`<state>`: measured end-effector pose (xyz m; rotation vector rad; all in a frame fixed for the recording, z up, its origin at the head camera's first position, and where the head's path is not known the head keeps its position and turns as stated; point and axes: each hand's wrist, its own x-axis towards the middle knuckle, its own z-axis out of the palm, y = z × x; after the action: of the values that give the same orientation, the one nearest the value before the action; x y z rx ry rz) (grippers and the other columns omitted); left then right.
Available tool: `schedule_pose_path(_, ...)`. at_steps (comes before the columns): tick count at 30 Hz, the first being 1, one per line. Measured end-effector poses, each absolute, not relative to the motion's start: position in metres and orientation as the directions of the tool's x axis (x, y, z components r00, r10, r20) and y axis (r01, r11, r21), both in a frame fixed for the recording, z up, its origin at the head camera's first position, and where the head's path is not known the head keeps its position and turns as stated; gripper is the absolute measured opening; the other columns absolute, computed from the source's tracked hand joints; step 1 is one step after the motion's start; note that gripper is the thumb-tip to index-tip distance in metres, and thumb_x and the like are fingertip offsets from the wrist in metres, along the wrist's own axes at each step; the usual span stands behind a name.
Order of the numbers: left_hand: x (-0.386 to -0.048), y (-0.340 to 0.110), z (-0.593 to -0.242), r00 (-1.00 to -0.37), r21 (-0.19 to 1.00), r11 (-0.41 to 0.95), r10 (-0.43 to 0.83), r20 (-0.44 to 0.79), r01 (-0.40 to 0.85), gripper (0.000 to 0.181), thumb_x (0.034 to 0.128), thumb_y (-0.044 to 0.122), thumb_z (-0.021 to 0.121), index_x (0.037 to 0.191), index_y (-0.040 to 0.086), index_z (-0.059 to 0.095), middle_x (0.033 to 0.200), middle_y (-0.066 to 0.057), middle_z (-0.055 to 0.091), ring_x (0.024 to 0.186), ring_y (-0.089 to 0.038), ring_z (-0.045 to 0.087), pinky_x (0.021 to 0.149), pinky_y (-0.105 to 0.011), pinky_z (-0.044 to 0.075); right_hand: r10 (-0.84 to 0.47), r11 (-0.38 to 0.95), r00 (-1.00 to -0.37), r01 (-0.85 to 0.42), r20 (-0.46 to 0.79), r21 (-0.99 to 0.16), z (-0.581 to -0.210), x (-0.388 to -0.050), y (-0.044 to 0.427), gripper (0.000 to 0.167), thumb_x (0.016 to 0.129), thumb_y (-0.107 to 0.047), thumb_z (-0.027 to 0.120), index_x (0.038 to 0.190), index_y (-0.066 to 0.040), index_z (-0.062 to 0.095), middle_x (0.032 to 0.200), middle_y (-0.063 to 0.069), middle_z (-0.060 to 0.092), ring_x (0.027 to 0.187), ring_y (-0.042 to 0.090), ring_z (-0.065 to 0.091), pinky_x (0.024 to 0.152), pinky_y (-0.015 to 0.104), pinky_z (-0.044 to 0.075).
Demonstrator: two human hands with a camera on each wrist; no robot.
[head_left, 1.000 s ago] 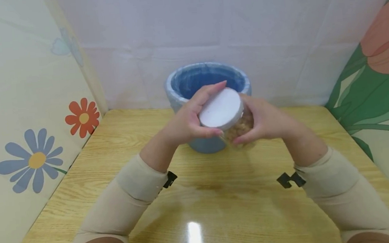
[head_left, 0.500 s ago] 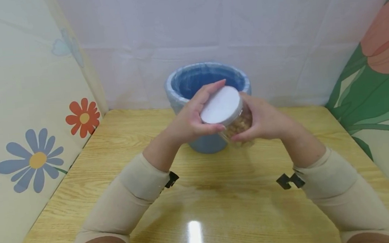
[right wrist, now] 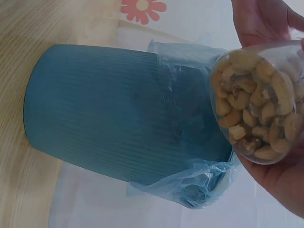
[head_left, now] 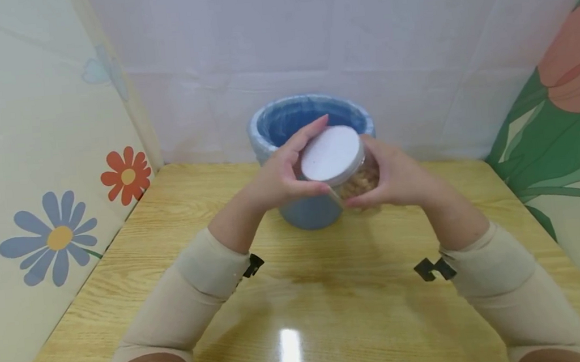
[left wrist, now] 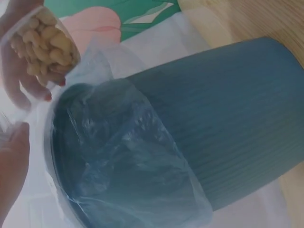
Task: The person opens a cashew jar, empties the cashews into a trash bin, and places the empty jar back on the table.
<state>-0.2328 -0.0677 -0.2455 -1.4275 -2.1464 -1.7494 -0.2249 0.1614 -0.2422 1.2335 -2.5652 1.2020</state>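
A clear jar of cashews (head_left: 360, 180) with a white lid (head_left: 332, 154) is held tilted in the air in front of a blue bin. My right hand (head_left: 397, 172) grips the jar's body. Around the lid's left side my left hand (head_left: 284, 173) curves, thumb at the near edge and a finger at the far edge; a small gap shows at the palm. In the right wrist view, the cashews (right wrist: 259, 107) show through the jar's base. The left wrist view catches my left thumb (left wrist: 13, 166) and the jar's nut-filled base (left wrist: 45, 45), but not the lid.
The ribbed blue bin (head_left: 310, 213) stands on the wooden table (head_left: 319, 292) near the back wall, a thin plastic liner (left wrist: 137, 156) folded over its rim. Flower-printed panels (head_left: 59, 239) border the table on the left and right.
The jar and lid have shifted slightly up and to the right. My left hand sits a little looser around the lid, with more of the lid showing. My right hand keeps its hold.
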Motion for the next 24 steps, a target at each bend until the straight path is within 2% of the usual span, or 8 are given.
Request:
schedule_pose_path(3, -0.237, -0.069, -0.247, -0.540, 0.807, -0.186, 0.657, 0.526, 0.560, 0.094, 0.0697, -0.011, 0.069, 0.145, 0.002, 0.014, 0.143, -0.013, 0.027, 0.124, -0.023, 0.037, 0.102, -0.036, 0.038, -0.662, 0.357, -0.658, -0.698, 0.360, -0.620, -0.241, -0.227, 0.164, 0.088, 0.061, -0.016, 0.086, 0.133, -0.009, 0.037, 0.121, 0.004, 0.052, 0.108, 0.019, 0.050, 0.092, 0.040, 0.043)
schedule_pose_path(6, -0.241, -0.069, -0.249, -0.498, 0.820, -0.252, 0.690, 0.525, 0.514, 0.094, 0.0701, -0.009, 0.068, 0.146, 0.003, 0.013, 0.141, -0.015, 0.028, 0.124, -0.026, 0.037, 0.100, -0.038, 0.039, -0.678, 0.342, -0.641, -0.709, 0.360, -0.617, -0.239, -0.227, 0.166, 0.087, 0.060, -0.015, 0.086, 0.132, -0.007, 0.038, 0.120, 0.004, 0.052, 0.108, 0.019, 0.049, 0.093, 0.041, 0.042)
schedule_pose_path(11, -0.249, -0.069, -0.252, -0.421, 0.807, -0.340, 0.718, 0.555, 0.483, 0.095, 0.0717, 0.014, 0.078, 0.143, -0.001, 0.017, 0.140, -0.019, 0.029, 0.124, -0.029, 0.037, 0.101, -0.043, 0.038, -0.722, 0.294, -0.593, -0.730, 0.357, -0.617, -0.237, -0.231, 0.170, 0.089, 0.059, -0.014, 0.086, 0.133, -0.006, 0.038, 0.121, 0.005, 0.052, 0.110, 0.019, 0.049, 0.096, 0.040, 0.041)
schedule_pose_path(14, -0.251, -0.068, -0.251, -0.393, 0.800, -0.356, 0.728, 0.562, 0.483, 0.096, 0.0707, 0.020, 0.079, 0.142, -0.004, 0.019, 0.140, -0.019, 0.031, 0.124, -0.029, 0.038, 0.101, -0.043, 0.038, -0.746, 0.274, -0.563, -0.746, 0.354, -0.607, -0.237, -0.235, 0.173, 0.087, 0.057, -0.012, 0.087, 0.130, -0.003, 0.040, 0.119, 0.005, 0.054, 0.108, 0.018, 0.050, 0.096, 0.035, 0.041)
schedule_pose_path(18, -0.253, -0.065, -0.253, -0.392, 0.800, -0.343, 0.733, 0.556, 0.492, 0.092, 0.0706, 0.015, 0.079, 0.140, -0.004, 0.022, 0.138, -0.018, 0.033, 0.123, -0.029, 0.039, 0.099, -0.043, 0.039, -0.766, 0.264, -0.549, -0.743, 0.334, -0.615, -0.238, -0.238, 0.176, 0.084, 0.057, -0.010, 0.086, 0.128, -0.001, 0.042, 0.116, 0.006, 0.055, 0.105, 0.017, 0.052, 0.094, 0.028, 0.043)
schedule_pose_path(24, -0.254, -0.064, -0.256, -0.443, 0.798, -0.303, 0.703, 0.557, 0.521, 0.091, 0.0701, 0.023, 0.079, 0.138, -0.003, 0.025, 0.135, -0.017, 0.036, 0.120, -0.028, 0.041, 0.097, -0.042, 0.042, -0.759, 0.280, -0.565, -0.732, 0.324, -0.621, -0.239, -0.241, 0.176, 0.081, 0.060, -0.011, 0.085, 0.129, -0.005, 0.042, 0.116, 0.003, 0.055, 0.105, 0.016, 0.053, 0.093, 0.031, 0.044)
